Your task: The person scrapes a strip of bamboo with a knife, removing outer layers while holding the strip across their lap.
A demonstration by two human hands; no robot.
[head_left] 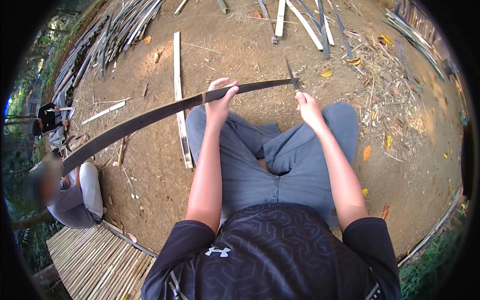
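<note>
The left hand (220,102) is closed around a long dark bamboo strip (150,119) that stretches far to its left. The right hand (306,105) grips a knife (292,76) by the handle, blade apparently touching the strip's end just above it.

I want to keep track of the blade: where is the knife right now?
In the head view the knife is right of centre, upright in the right hand, its blade against the end of the long dark bamboo strip above the right knee.

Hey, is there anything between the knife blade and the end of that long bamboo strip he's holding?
Nothing visible. The knife in the right hand already meets the bamboo strip at its right end, while the left hand grips the strip further along.
</note>
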